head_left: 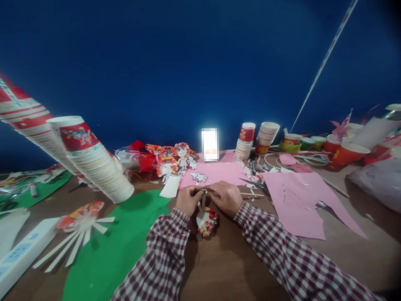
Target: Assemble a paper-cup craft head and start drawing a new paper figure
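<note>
My left hand (188, 200) and my right hand (228, 198) meet over the table, fingertips close together. Both pinch the top of a narrow white strip of a paper-cup craft (207, 221), a round white piece with a red and orange curled rim that hangs below my fingers. Just beyond my hands, a small paper cut-out (199, 177) lies on a pink sheet (219, 170). A white piece of paper (170, 186) is beside my left hand. Scissors (258, 184) and a thin wooden stick (253, 195) lie close to my right hand.
Tilted paper-cup stacks (97, 167) stand left, near green paper (125, 234), a cut cup with fanned strips (83, 223) and a white power strip (28, 251). Decorated paper figures (182, 156) and a bright blurred-out rectangle (209, 144) are behind. Cut pink paper (297, 205) lies right.
</note>
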The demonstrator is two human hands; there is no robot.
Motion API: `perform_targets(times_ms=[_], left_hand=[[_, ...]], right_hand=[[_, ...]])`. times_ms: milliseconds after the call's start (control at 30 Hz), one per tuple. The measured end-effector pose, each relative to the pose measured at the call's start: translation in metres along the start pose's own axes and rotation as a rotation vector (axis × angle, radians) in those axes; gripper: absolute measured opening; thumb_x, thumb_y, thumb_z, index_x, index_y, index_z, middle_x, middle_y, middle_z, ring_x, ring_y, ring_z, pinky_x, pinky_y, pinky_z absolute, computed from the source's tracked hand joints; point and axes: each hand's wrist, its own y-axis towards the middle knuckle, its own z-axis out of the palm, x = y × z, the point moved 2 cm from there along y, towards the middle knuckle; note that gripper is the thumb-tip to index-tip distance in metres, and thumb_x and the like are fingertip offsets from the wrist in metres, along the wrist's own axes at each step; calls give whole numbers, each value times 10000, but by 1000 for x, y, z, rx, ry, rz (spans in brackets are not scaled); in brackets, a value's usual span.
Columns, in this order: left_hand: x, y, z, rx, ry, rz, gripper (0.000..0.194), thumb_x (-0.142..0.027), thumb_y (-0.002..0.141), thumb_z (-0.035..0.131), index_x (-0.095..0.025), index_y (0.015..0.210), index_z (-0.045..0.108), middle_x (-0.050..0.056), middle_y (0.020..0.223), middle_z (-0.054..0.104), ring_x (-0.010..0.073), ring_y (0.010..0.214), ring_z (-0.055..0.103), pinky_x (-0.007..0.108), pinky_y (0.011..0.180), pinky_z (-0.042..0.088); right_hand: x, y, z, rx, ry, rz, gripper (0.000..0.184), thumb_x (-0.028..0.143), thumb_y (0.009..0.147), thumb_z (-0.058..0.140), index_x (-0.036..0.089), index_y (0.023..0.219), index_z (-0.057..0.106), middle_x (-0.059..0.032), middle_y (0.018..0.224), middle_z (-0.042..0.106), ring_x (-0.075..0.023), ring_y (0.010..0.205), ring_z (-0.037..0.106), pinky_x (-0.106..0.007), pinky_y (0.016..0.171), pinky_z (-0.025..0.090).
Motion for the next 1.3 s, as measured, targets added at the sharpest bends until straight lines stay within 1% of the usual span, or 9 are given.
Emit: perform_targets(times_ms=[167,400,500,600,667,833,1000,1167,1300], left_hand=[[0,0,-1,19,-2,-9,258,-301,681,592,-121,843,679,74,788,688,189,726,615,278,679,478],[4,1,-1,52,-4,-56,256,-315,673,595,-116,812,677,83,793,687,188,725,617,278,669,480],[9,2,-1,54,-8,-81,276,-338,659,609,-116,809,676,73,725,683,158,609,599,246,560,463],[13,2,0,64,-29,-146,311,-363,658,609,-108,829,662,48,629,655,102,445,524,203,424,387],[14,2,1,71,-63,-181,332,-370,663,606,-103,854,651,34,597,634,78,403,486,183,389,347],[17,2,1,49,-81,-190,382,-378,674,602,-101,935,637,-11,483,566,64,391,441,172,397,324],[19,2,0,64,-28,-161,341,-406,682,579,-119,842,671,-4,518,587,65,402,433,183,409,322],[12,0,-1,63,3,-215,368,-423,669,585,-101,830,665,-28,422,526,69,376,412,188,403,315],[4,-1,-1,66,-23,-243,382,-417,646,606,-80,820,657,-26,435,526,64,378,402,185,396,307]], right_hand=[[0,-1,-2,8,46,-37,225,244,867,434,232,1007,610,-27,891,648,-142,812,556,-248,735,416],[0,-1,-1,-31,64,-102,194,218,848,462,203,942,631,-37,864,648,-151,805,552,-264,750,409],[1,-1,0,-31,43,-111,181,212,841,472,199,927,630,-36,859,647,-148,803,547,-264,753,405],[4,-1,-1,-46,26,-107,175,204,837,476,200,921,629,-30,862,648,-144,796,542,-258,745,406],[5,0,-2,-61,25,-113,174,206,839,472,198,914,629,-25,858,648,-141,786,540,-256,741,407],[7,1,-3,-89,20,-113,181,211,842,466,194,905,634,-29,859,650,-145,786,537,-258,735,412],[8,1,-4,-83,15,-112,177,210,838,473,189,898,639,-30,855,652,-149,779,535,-267,737,414],[7,1,-3,-89,18,-95,175,200,832,480,192,897,642,-25,858,653,-148,785,533,-263,734,415],[6,1,-3,-86,33,-90,180,200,835,474,192,905,640,-30,870,653,-148,796,539,-268,746,413]])
